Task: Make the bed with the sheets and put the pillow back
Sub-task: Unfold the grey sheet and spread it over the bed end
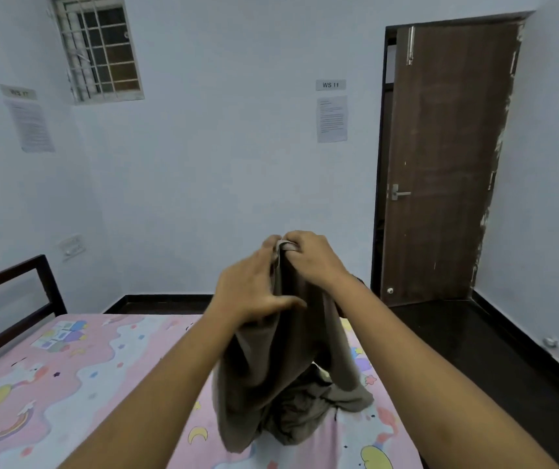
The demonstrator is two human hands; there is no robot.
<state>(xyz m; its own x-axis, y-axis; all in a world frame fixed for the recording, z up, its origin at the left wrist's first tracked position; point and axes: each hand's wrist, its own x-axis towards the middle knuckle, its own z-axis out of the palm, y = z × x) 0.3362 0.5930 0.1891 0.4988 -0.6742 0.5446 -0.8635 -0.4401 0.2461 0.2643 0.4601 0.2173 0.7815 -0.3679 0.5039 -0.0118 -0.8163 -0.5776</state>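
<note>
left grip point(254, 289): the person's left hand, raised in front of the chest over the bed. fingers run almost straight up the left side of the cloth and the thumb lies across its front, so the cloth is pinched between thumb and fingers.
right grip point(312, 258): the person's right hand, just beside the left and a little higher. fingers are curled over the top fold and clamp it against the thumb. fingertips of both hands meet at the fold.
grey-brown plain cloth sheet point(281, 367): held up by its top edge in both grips. it hangs down in long folds between the forearms, and its lower end lies bunched in a heap on the bed, toward the right edge of the mattress.
bed with pink cartoon-print fitted sheet point(68, 384): fills the lower left. the print shows rainbows, moons and stars, and the surface looks mostly flat. the heap of cloth touches it.
dark metal bed-end frame point(17, 299): at the left edge, against the left wall.
brown wooden door point(447, 157): far right, with a metal lever handle point(398, 193) on its left side.
barred window point(102, 49): high up, near the room's corner.
small grey wall label reading ws 11 point(331, 84): left of the door, with a printed white paper notice point(331, 119) just below it. the text is too small to read.
second paper notice point(31, 125): on the left wall, blurred.
white wall switch plate point(72, 247): low on the left wall, above the bed-end frame.
dark floor point(474, 350): right of the bed, up to the door.
</note>
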